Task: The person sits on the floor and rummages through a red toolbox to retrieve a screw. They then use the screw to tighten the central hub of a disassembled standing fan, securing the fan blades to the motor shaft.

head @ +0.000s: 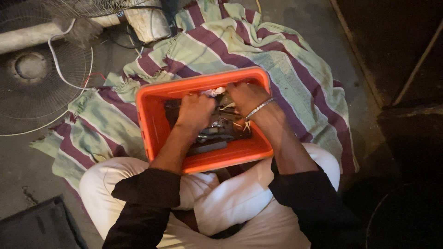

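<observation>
An orange plastic tub (152, 124) rests on a striped green and purple cloth (286, 60) in front of my crossed legs. Both hands are inside it. My left hand (194, 112) is curled among dark metal tools and parts (217, 138) at the tub's middle. My right hand (247, 97), with a silver bracelet at the wrist, reaches into the far right corner beside a white scrap (213, 91). What either hand grips is hidden by the fingers and clutter.
A fan guard (32, 83) lies on the concrete floor at the left, with white and red wires (60, 69) trailing to a fan motor (147, 20) at the top. A dark mat (37, 226) sits at the lower left.
</observation>
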